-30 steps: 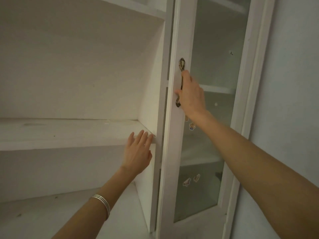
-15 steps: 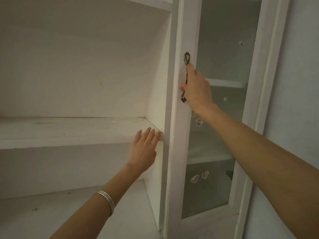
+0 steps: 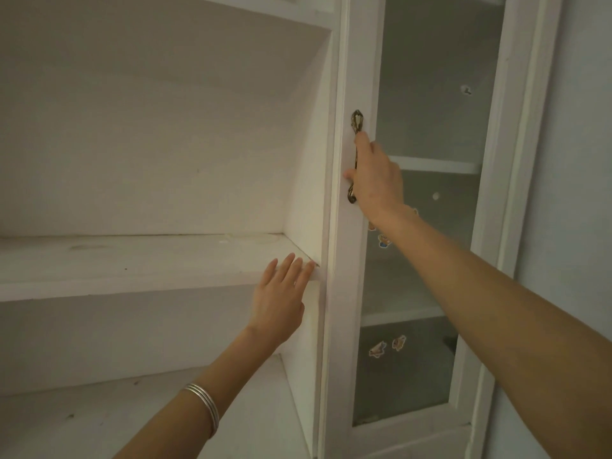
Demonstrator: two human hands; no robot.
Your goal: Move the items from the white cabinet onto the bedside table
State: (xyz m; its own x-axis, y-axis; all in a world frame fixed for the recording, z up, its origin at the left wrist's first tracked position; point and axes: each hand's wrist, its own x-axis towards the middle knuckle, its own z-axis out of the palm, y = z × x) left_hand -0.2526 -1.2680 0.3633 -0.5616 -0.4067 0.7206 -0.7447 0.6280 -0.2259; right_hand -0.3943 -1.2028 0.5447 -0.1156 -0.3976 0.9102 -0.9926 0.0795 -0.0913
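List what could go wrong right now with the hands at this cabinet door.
1. The left hand lies flat on the shelf edge, fingertips right beside the glass door's frame; if the door moves toward the shelf, the fingers could get pinched.
2. The right hand is closed on the slim metal handle; a hard pull or push could jar the glass panel.
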